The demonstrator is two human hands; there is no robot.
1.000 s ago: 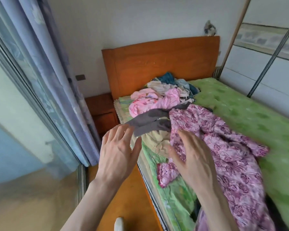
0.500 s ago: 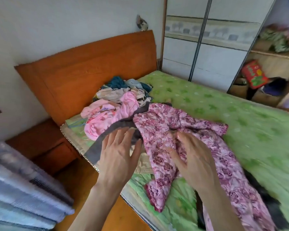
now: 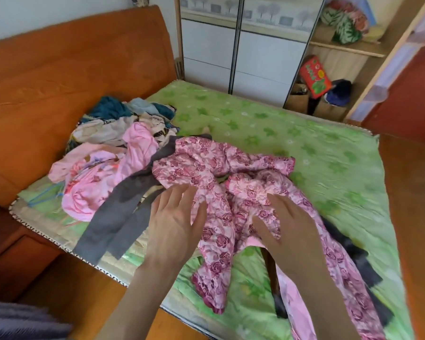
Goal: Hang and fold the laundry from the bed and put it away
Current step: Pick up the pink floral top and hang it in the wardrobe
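Both hands hover palm-down, fingers spread, gripping nothing: left hand point(image 3: 176, 223) and right hand point(image 3: 288, 225) over the pink rose-print quilted garment point(image 3: 233, 177) on the green floral bed point(image 3: 317, 153).

A red-and-green package point(image 3: 315, 77) leaned in the far open shelving; a purple curtain point(image 3: 22, 322) lay near left.
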